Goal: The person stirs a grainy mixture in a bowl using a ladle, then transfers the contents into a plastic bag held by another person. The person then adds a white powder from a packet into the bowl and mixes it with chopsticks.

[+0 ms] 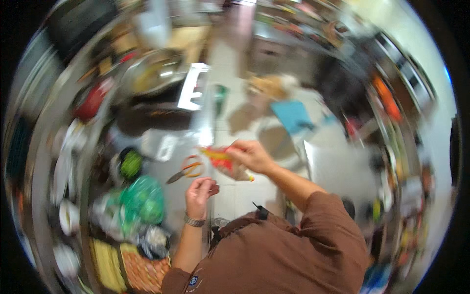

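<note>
My right hand (pixel 251 156) grips a red and yellow plastic packet (pixel 222 161) by its upper edge. The packet hangs tilted above the tiled floor, beside the steel counter. Lower and to its left is my left hand (pixel 202 194), a metal-banded watch on the wrist. Its fingers are partly curled and apart from the packet; blur hides whether anything small is between them. Scissors with orange handles (pixel 192 166) lie on the steel counter (pixel 172 198), just beyond my left hand, blades pointing left.
On the counter are a green plastic bag of produce (pixel 145 202), a black bag (pixel 152 242) and a tray of orange-brown pieces (pixel 145 268). Farther off stand a large metal pan (pixel 158 71) and a round bin (pixel 279 141). A blue board (pixel 292 115) lies beyond the bin.
</note>
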Tool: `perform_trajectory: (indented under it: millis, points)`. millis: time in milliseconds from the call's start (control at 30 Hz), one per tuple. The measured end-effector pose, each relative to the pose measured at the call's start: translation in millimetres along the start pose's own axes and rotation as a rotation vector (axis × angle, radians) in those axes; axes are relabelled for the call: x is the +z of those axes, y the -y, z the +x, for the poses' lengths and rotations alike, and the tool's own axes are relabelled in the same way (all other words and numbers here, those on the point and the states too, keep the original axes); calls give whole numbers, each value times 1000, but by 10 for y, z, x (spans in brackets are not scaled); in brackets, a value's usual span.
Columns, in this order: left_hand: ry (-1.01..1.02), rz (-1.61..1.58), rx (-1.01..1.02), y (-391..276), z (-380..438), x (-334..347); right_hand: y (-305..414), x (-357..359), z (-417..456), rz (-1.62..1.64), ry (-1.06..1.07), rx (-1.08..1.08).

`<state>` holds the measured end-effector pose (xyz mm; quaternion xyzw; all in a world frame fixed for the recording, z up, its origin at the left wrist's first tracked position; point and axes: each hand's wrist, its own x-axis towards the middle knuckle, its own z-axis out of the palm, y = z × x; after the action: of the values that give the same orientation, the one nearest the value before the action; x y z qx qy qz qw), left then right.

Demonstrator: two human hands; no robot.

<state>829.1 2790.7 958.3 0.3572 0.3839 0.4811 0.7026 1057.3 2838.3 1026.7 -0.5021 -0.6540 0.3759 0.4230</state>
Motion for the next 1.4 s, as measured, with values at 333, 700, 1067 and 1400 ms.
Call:
perform_trajectory:
  millis: [333, 700, 1067, 1400]
  points:
    - [583, 310, -692, 1701, -124, 2336, -777, -857, -3106, -158, -610, 315]
    - [811, 547, -832, 3124, -17, 4030, -1627, -1513, -4044, -305, -1289, 489]
    - [1099, 583, -1125, 3583, 367, 4250, -1929, -1974, -4225, 318, -1211, 925]
    - [1271, 603, -1174, 3728, 555, 4341, -1802, -2128, -4168, 727, -1247, 913]
